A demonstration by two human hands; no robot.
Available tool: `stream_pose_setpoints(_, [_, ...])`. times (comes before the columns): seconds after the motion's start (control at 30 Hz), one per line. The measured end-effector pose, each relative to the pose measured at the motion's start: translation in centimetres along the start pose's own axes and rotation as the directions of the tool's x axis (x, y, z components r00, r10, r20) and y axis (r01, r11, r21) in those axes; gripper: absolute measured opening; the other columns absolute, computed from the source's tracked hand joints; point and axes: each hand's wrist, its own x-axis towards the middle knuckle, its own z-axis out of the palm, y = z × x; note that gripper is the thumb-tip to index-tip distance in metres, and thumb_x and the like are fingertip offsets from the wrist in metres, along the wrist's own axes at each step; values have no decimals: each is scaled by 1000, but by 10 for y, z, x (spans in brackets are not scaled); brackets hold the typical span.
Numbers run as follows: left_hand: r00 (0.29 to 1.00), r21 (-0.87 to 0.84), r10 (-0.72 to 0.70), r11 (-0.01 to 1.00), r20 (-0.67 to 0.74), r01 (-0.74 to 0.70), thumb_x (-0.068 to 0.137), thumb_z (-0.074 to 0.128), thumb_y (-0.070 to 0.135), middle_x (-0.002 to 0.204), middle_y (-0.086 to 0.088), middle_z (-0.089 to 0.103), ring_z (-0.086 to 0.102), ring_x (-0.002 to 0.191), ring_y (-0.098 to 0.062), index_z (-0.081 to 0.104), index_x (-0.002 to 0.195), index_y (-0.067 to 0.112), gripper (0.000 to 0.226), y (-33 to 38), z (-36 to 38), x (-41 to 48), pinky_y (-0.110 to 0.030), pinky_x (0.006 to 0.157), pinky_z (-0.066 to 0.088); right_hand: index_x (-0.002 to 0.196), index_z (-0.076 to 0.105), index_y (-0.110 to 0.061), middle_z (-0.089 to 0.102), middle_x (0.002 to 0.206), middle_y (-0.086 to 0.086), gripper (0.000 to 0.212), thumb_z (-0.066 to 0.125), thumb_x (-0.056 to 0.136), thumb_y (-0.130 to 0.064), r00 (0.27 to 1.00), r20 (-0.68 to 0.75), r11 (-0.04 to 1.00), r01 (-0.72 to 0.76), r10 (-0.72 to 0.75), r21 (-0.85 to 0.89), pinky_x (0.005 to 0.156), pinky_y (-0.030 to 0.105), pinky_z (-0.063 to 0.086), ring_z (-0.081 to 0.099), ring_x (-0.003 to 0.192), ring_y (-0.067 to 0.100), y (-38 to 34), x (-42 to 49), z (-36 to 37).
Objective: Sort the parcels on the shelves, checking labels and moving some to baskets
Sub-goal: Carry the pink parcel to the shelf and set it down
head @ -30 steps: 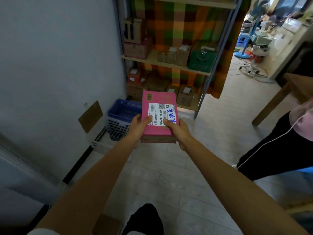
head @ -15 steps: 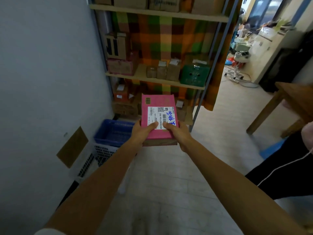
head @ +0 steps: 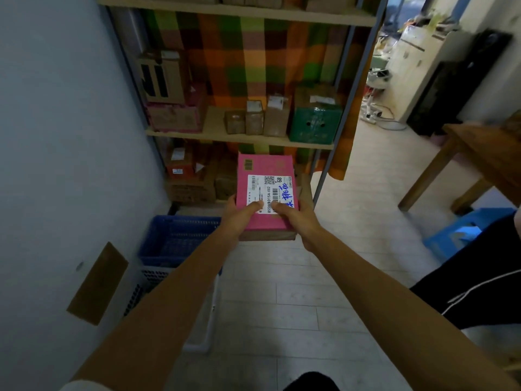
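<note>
A flat pink parcel [head: 265, 167] with a white shipping label and blue handwriting is held out in front of the shelving unit [head: 239, 138]. My left hand [head: 238, 214] grips its near left corner, thumb on the label. At the near right corner my right hand [head: 296, 218] grips it the same way. A blue basket [head: 174, 241] stands on the floor to the lower left, stacked on a white basket [head: 203, 320]. The shelves hold several cardboard parcels, a green box [head: 314, 124] and a pink box [head: 176, 117].
A grey wall [head: 56, 165] runs along the left, close to the baskets. Another person's leg in black trousers [head: 479, 280] is at the right, near a wooden table [head: 485, 153] and a blue object [head: 462, 235] on the floor.
The shelves have come nearer and higher shelves have come into view. The pink parcel stays in both hands, held out toward the lower shelf. The blue basket now lies closer below left.
</note>
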Motion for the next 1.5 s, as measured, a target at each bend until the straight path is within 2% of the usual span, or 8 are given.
stream_pose_setpoints(0.17, [999, 17, -32, 999, -18, 32, 90, 71, 23, 135, -8, 58, 59, 118, -27, 45, 144, 16, 61, -2, 7, 23, -46, 100, 51, 141, 46, -16, 62, 133, 9, 57, 70, 91, -29, 1000, -5, 1000, -23, 23, -17, 70, 24, 54, 64, 103, 21, 0, 24, -1])
stream_pose_setpoints(0.47, [998, 30, 26, 999, -54, -25, 90, 71, 21, 137, -10, 57, 58, 106, -20, 42, 146, 13, 63, 20, 46, 79, -26, 72, 49, 133, 52, -17, 64, 122, 4, 46, 69, 92, -28, 999, 43, 1000, -2, 1, 22, 68, 22, 53, 63, 94, 16, -20, 90, -26])
stream_pose_setpoints(0.63, [994, 21, 79, 997, -80, -78, 91, 69, 16, 136, -10, 58, 57, 102, -16, 48, 140, 11, 53, 41, 85, 118, -17, 64, 46, 101, 53, -31, 65, 113, 2, 19, 69, 93, -24, 996, 63, 996, 55, -60, 72, 80, 31, 56, 65, 96, 20, -40, 147, -56])
stream_pose_setpoints(0.77, [986, 8, 116, 993, -121, -116, 91, 68, 13, 137, -13, 58, 59, 110, -23, 50, 139, 9, 51, 65, 113, 146, -27, 80, 49, 122, 55, -19, 66, 116, 1, 34, 70, 92, -25, 991, 118, 996, 57, -64, 65, 71, 25, 56, 67, 89, 16, -63, 190, -76])
stream_pose_setpoints(0.93, [980, -38, 136, 989, -143, -143, 94, 66, 19, 131, -11, 61, 61, 101, -20, 50, 140, 8, 50, 87, 132, 172, -18, 65, 51, 135, 55, -9, 66, 123, 9, 51, 71, 91, -28, 985, 156, 997, 69, -73, 27, 59, 18, 54, 67, 90, 18, -90, 230, -92])
stream_pose_setpoints(1.07, [986, -73, 114, 990, -118, -124, 94, 65, 25, 129, -11, 64, 66, 104, -24, 53, 138, 10, 49, 99, 132, 187, -37, 83, 56, 134, 53, -8, 67, 123, 10, 52, 71, 91, -32, 976, 208, 998, 56, -61, 29, 79, 34, 59, 69, 101, 26, -105, 258, -94])
stream_pose_setpoints(1.27, [982, -88, 102, 989, -159, -117, 98, 60, 21, 90, -1, 63, 61, 73, -6, 60, 98, 16, 5, 124, 112, 232, -17, 51, 52, 137, 52, -11, 69, 118, 9, 56, 71, 90, -34, 965, 249, 997, 75, -81, 36, 74, 31, 59, 70, 94, 22, -126, 304, -71])
stream_pose_setpoints(1.5, [981, -81, 116, 988, -157, -129, 93, 68, 25, 113, -10, 69, 67, 85, -17, 63, 117, 7, 31, 153, 76, 309, -26, 68, 55, 135, 54, -11, 68, 102, 4, 49, 68, 93, -32, 962, 269, 999, 42, -49, 34, 57, 22, 57, 68, 80, 14, -150, 366, -25])
